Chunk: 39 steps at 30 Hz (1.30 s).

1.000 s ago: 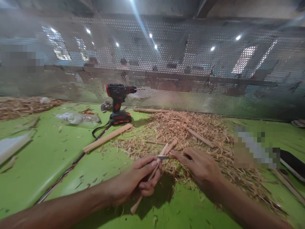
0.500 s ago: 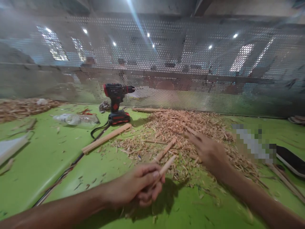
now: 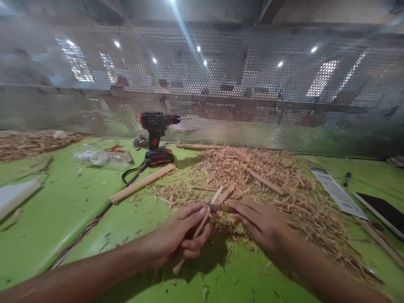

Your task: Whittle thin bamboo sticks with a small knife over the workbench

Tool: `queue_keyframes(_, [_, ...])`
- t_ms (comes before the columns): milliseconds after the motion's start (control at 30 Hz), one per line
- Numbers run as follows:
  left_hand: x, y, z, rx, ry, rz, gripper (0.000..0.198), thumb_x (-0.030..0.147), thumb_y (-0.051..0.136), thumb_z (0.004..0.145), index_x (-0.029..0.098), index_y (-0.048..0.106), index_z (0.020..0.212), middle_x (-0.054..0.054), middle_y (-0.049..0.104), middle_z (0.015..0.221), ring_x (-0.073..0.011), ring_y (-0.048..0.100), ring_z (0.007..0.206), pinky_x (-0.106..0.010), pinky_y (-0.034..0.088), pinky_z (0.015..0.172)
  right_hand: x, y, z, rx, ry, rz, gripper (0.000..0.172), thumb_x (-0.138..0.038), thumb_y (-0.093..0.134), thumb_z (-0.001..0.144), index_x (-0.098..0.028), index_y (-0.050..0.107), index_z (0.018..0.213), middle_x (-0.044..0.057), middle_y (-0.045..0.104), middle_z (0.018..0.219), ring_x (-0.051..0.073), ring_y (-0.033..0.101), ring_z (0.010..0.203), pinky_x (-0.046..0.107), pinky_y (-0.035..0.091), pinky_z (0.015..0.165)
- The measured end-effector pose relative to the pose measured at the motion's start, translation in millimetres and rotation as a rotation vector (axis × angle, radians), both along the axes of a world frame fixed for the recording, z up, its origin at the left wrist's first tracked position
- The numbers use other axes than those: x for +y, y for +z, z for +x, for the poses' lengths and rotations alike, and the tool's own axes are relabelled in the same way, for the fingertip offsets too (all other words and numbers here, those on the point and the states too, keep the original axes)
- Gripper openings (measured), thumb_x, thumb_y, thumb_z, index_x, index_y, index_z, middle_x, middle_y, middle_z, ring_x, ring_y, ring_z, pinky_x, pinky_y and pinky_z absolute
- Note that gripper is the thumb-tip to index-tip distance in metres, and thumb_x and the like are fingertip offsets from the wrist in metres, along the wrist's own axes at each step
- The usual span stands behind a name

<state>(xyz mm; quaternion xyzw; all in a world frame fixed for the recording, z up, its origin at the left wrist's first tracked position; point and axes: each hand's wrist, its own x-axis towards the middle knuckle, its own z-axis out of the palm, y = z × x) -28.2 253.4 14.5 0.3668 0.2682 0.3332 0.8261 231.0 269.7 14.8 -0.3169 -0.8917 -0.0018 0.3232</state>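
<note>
My left hand [image 3: 192,231] is closed round a slim pale wooden stick [image 3: 202,225], which slants up and away through the fingers. The fingers of my right hand [image 3: 261,223] grip a small knife [image 3: 225,208] by its yellowish handle. Its grey blade lies across the stick beside my left thumb; whether the edge is biting into the wood I cannot tell. Just beyond both hands, a flat wooden strip [image 3: 227,192] rests among curled wood shavings [image 3: 246,162]. Another strip [image 3: 267,183] lies on the pile further right.
A black and red cordless drill [image 3: 154,136] stands upright at the back, a thicker wooden strip [image 3: 142,184] before it. Left are a clear plastic bottle [image 3: 97,157] and a dark cord [image 3: 85,233]. A phone-like dark slab [image 3: 380,210] lies right. Perforated metal panel [image 3: 221,97] closes off the green table.
My right hand has come back from over the shavings to my left hand, bringing the knife against the stick. The stick now points more steeply away from me.
</note>
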Motion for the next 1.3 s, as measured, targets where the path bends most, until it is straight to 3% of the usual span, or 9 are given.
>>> queue_keyframes(167, [-3.3, 1.9, 0.0, -0.022, -0.019, -0.020, 0.016, 0.030, 0.059, 0.102, 0.015, 0.062, 0.099, 0.002, 0.057, 0.068, -0.0002, 0.023, 0.041, -0.017, 0.017, 0.042, -7.8, 5.7, -8.8, -0.078, 0.010, 0.109, 0.038, -0.028, 0.039, 0.113, -0.014, 0.069, 0.132, 0.007, 0.074, 0.088, 0.017, 0.069, 0.070, 0.029, 0.056, 0.058])
queue_keyframes(333, [-4.1, 3.0, -1.6, -0.042, -0.032, -0.040, 0.011, 0.025, 0.060, 0.100, 0.015, 0.061, 0.096, 0.001, 0.058, 0.070, -0.0005, 0.026, 0.042, -0.018, 0.017, 0.043, -13.8, 12.0, -13.1, -0.087, 0.002, 0.076, 0.037, -0.026, 0.039, 0.112, -0.017, 0.071, 0.128, 0.005, 0.073, 0.083, 0.016, 0.066, 0.064, 0.029, 0.051, 0.056])
queue_keyframes(633, [-1.8, 1.6, -1.8, -0.008, -0.027, 0.041, 0.017, 0.031, 0.061, 0.101, 0.015, 0.060, 0.094, 0.004, 0.053, 0.068, -0.0009, 0.022, 0.044, -0.018, 0.016, 0.042, -3.5, -6.4, -1.5, -0.154, -0.053, 0.226, 0.038, -0.021, 0.041, 0.110, -0.017, 0.068, 0.136, 0.005, 0.069, 0.079, 0.015, 0.055, 0.058, 0.027, 0.039, 0.047])
queue_keyframes(867, [-2.6, 4.3, -0.8, 0.033, -0.015, 0.036, 0.019, 0.031, 0.060, 0.102, 0.015, 0.061, 0.092, 0.004, 0.051, 0.067, -0.0010, 0.022, 0.045, -0.017, 0.016, 0.042, -6.4, 6.7, -3.1, -0.213, -0.074, 0.269, 0.035, -0.011, 0.041, 0.108, -0.012, 0.071, 0.125, 0.004, 0.069, 0.077, 0.011, 0.054, 0.054, 0.023, 0.038, 0.042])
queue_keyframes(1100, [-3.8, 4.0, -3.1, 0.038, -0.046, 0.033, 0.018, 0.031, 0.059, 0.103, 0.016, 0.059, 0.094, 0.005, 0.050, 0.067, -0.0013, 0.021, 0.046, -0.016, 0.017, 0.042, 7.5, 6.1, 10.8, -0.125, -0.126, 0.120, 0.037, -0.023, 0.042, 0.111, -0.020, 0.074, 0.129, 0.005, 0.073, 0.080, 0.011, 0.054, 0.049, 0.024, 0.038, 0.037])
queue_keyframes(1167, [-5.3, 3.7, -4.2, 0.048, -0.095, 0.043, 0.019, 0.032, 0.057, 0.104, 0.015, 0.060, 0.096, 0.005, 0.050, 0.066, -0.0014, 0.021, 0.045, -0.016, 0.017, 0.042, 21.9, 6.8, 27.9, -0.039, -0.178, 0.064, 0.036, -0.024, 0.044, 0.110, -0.024, 0.075, 0.129, 0.008, 0.077, 0.090, 0.013, 0.060, 0.053, 0.027, 0.048, 0.041])
queue_keyframes(1233, [-6.2, 4.5, -4.8, 0.053, -0.136, 0.056, 0.019, 0.033, 0.056, 0.104, 0.015, 0.061, 0.098, 0.005, 0.051, 0.066, -0.0013, 0.021, 0.044, -0.017, 0.018, 0.041, 36.4, 10.9, 45.5, 0.053, -0.252, 0.084, 0.033, -0.028, 0.050, 0.107, -0.027, 0.077, 0.128, 0.010, 0.079, 0.100, 0.020, 0.071, 0.070, 0.038, 0.062, 0.058])
queue_keyframes(1300, [-6.0, 6.1, -4.7, 0.052, -0.121, 0.068, 0.018, 0.031, 0.055, 0.104, 0.015, 0.062, 0.099, 0.005, 0.051, 0.067, -0.0013, 0.022, 0.043, -0.017, 0.019, 0.042, 44.4, 16.6, 55.8, 0.122, -0.309, 0.112, 0.032, -0.033, 0.054, 0.105, -0.028, 0.078, 0.126, 0.011, 0.079, 0.103, 0.027, 0.075, 0.090, 0.049, 0.066, 0.077])
